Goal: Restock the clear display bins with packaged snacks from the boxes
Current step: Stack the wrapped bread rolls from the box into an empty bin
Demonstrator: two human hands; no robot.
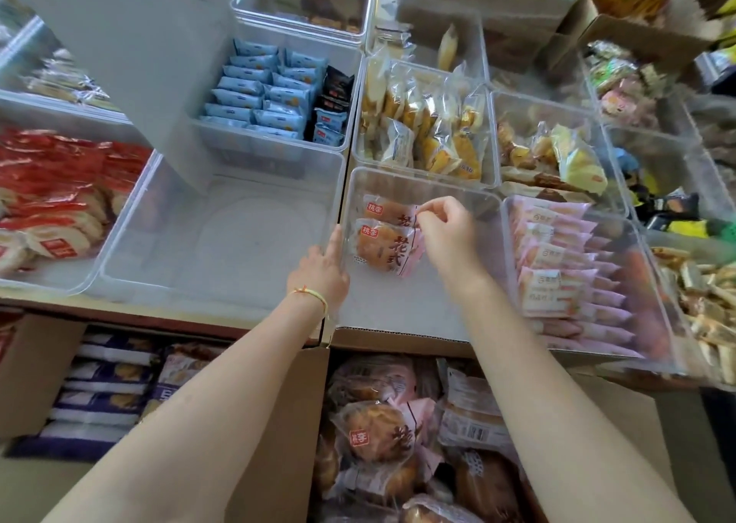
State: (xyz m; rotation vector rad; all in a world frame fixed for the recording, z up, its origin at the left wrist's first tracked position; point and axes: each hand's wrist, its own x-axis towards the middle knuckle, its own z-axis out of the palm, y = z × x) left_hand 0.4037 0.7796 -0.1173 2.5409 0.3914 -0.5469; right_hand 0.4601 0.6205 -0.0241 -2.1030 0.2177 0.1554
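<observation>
Nearest the camera, an open brown cardboard box (278,423) holds clear-wrapped round brown buns with pink label strips (382,431); to its left a second cardboard box (32,367) holds navy and white packets (103,387). Just beyond the open box, on the table (167,309), stands a clear plastic display bin (422,188) with two of the same wrapped buns (384,230) lying in it; the left hand (320,273), a yellow string bracelet (312,297) at its wrist, rests straight-fingered on the bin's left wall, its grip relaxed and apart; the right hand (448,230) reaches inside, its grip pinching the farther bun's wrapper edge. Left of this bin sits another clear bin (119,240); right of it a bin of pink packets (573,271); beyond it, bins of blue packets (263,96) and yellow cakes (430,124).
</observation>
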